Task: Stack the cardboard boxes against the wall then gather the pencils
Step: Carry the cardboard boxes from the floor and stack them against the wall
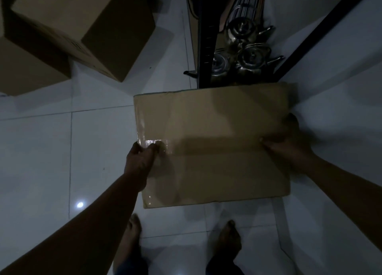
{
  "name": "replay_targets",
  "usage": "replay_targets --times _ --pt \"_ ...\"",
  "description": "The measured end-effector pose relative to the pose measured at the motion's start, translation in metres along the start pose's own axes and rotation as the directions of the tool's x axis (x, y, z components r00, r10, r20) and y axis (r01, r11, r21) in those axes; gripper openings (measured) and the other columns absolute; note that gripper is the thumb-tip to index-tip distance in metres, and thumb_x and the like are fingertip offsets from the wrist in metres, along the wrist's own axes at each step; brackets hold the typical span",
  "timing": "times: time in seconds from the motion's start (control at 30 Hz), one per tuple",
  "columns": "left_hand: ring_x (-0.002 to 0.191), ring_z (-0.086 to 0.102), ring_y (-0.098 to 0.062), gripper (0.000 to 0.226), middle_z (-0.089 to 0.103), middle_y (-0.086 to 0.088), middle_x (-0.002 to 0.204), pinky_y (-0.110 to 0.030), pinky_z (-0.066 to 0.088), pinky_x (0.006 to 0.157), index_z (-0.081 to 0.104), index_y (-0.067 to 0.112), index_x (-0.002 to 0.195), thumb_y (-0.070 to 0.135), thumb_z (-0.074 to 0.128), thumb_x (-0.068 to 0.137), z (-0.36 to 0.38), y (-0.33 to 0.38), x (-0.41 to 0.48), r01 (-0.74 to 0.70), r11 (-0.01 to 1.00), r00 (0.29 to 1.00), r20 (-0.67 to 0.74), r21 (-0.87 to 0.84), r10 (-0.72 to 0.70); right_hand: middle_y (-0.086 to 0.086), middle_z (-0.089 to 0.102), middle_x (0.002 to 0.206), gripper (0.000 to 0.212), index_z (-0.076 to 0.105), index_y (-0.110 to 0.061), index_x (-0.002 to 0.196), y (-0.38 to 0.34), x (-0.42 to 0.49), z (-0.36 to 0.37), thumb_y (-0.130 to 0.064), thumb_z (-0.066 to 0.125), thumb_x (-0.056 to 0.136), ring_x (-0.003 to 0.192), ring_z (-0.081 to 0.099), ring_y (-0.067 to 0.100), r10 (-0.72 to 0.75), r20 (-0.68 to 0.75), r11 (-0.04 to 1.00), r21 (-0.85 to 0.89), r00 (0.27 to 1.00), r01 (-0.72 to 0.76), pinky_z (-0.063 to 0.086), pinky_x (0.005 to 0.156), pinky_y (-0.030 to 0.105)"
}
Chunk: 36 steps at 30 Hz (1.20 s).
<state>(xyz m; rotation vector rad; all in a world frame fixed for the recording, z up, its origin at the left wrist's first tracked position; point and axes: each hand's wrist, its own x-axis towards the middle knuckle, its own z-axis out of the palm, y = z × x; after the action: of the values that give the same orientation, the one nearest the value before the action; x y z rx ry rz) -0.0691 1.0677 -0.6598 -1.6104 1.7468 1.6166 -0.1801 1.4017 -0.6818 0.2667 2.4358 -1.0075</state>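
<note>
Cardboard box (210, 142) w/ glossy tape; shiny metal kettles (246, 47); glossy tiles (41, 150).

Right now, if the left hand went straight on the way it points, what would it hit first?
The taped cardboard box: the left hand grips its edge. Beyond it probably stands the black shelf, though depth is unclear.

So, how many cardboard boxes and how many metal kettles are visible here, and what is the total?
Cardboard boxes: 3
Metal kettles: 3
Total: 6
</note>
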Motion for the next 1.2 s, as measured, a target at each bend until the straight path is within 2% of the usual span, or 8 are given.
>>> replay_targets --times 0.07,0.13,0.23,0.37,0.53,0.7,1.0,1.2 --pt "0.091 0.059 -0.029 0.032 0.060 -0.009 0.114 -0.038 0.052 0.077 0.055 0.025 0.115 0.033 0.068 0.087 0.008 0.001 0.006 -0.004 0.999 1.000 -0.003 0.033 0.004 0.009 0.029 0.159 0.119 0.005 -0.022 0.158 0.003 0.010 -0.001 -0.035 0.087 0.073 0.141 0.036 0.032 -0.033 0.024 0.998 -0.058 0.999 0.035 0.034 0.113 0.044" --pt "0.107 0.056 -0.034 0.054 0.057 -0.007 0.125 -0.047 0.051 0.091 0.049 0.026 0.133 0.037 0.070 0.084 0.015 0.001 0.011 -0.024 0.996 1.000 0.004 0.087 0.023 0.011 0.030 0.158 0.122 0.005 -0.024 0.158 0.008 0.019 -0.001 -0.040 0.088 0.070 0.139 0.037 0.035 -0.041 0.036 0.988 -0.146 0.998 0.046 0.037 0.111 0.047" --pt "0.120 0.052 -0.040 0.076 0.049 -0.009 0.142 -0.056 0.047 0.100 0.038 0.022 0.146 0.039 0.073 0.081 0.024 0.000 0.016 -0.036 0.990 0.999 0.010 0.133 0.035 0.014 0.033 0.156 0.106 0.019 -0.022 0.157 0.023 0.026 0.001 -0.038 0.084 0.075 0.137 0.039 0.037 -0.039 0.043 0.966 -0.252 0.998 0.048 0.039 0.107 0.044" --pt "0.120 0.053 -0.038 0.077 0.049 -0.011 0.142 -0.053 0.046 0.101 0.037 0.012 0.146 0.037 0.072 0.083 0.027 0.001 0.015 -0.057 0.977 0.998 0.003 0.207 0.058 0.012 0.032 0.153 0.103 0.030 -0.022 0.153 0.028 0.021 0.004 -0.054 0.082 0.070 0.137 0.036 0.037 -0.022 0.066 0.953 -0.300 0.998 0.041 0.038 0.110 0.048" --pt "0.116 0.053 -0.038 0.069 0.052 -0.011 0.138 -0.051 0.047 0.098 0.038 0.019 0.144 0.035 0.067 0.084 0.023 -0.017 0.002 -0.041 0.942 0.999 0.025 0.332 0.035 0.004 -0.003 0.165 0.124 0.003 -0.038 0.156 0.022 -0.012 0.030 -0.087 0.060 0.058 0.152 -0.004 0.027 -0.049 0.209 0.846 -0.511 0.977 0.152 0.010 0.122 0.050" --pt "0.116 0.050 -0.041 0.086 0.049 -0.010 0.137 -0.057 0.046 0.098 0.030 0.027 0.143 0.048 0.055 0.064 0.030 -0.023 -0.005 -0.039 0.933 0.997 0.081 0.359 0.010 0.009 -0.024 0.162 0.126 -0.019 -0.042 0.152 0.007 -0.023 0.056 -0.075 0.070 0.068 0.151 -0.013 0.030 0.058 0.320 0.816 -0.561 0.946 0.140 0.010 0.118 0.057" --pt "0.117 0.050 -0.039 0.092 0.048 -0.011 0.139 -0.054 0.047 0.098 0.024 0.027 0.150 0.047 0.052 0.064 0.037 -0.020 -0.008 -0.057 0.944 0.988 0.156 0.324 0.006 0.008 -0.013 0.165 0.114 -0.013 -0.039 0.155 0.014 -0.008 0.043 -0.064 0.069 0.078 0.152 -0.002 0.030 0.046 0.300 0.835 -0.534 0.953 0.128 0.019 0.120 0.051" --pt "0.122 0.049 -0.037 0.093 0.044 -0.011 0.145 -0.052 0.044 0.102 0.016 0.023 0.153 0.042 0.060 0.074 0.026 -0.014 -0.010 -0.059 0.950 0.978 0.207 0.306 -0.007 0.012 0.005 0.164 0.101 0.008 -0.029 0.157 -0.005 -0.011 0.054 -0.059 0.067 0.082 0.149 0.013 0.034 0.020 0.264 0.850 -0.513 0.964 0.123 0.027 0.117 0.048"
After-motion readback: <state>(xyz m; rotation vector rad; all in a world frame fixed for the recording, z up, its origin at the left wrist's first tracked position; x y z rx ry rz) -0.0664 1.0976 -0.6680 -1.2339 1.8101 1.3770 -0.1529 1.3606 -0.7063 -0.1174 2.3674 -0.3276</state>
